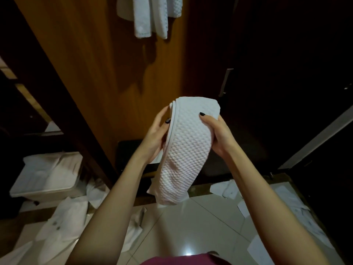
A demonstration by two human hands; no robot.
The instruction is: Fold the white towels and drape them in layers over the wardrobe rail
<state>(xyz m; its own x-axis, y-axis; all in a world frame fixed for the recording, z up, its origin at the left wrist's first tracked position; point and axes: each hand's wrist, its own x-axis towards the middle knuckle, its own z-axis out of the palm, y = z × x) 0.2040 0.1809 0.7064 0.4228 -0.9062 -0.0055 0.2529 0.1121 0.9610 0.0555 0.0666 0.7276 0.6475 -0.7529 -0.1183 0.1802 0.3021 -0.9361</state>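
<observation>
A folded white waffle-weave towel (186,148) hangs in front of me at chest height, its lower end drooping toward the floor. My left hand (155,136) grips its left hemmed edge, thumb on top. My right hand (219,133) holds the right side, thumb pressed on the towel's top face. At the top of the view, white towels (150,15) hang in layers inside the wooden wardrobe (91,64); the rail itself is out of view.
A white bin (47,175) with white cloth in it stands at lower left. White garments (63,226) lie scattered on the tiled floor to the left and others at right (282,203). A dark wardrobe door with a metal handle (225,82) stands to the right.
</observation>
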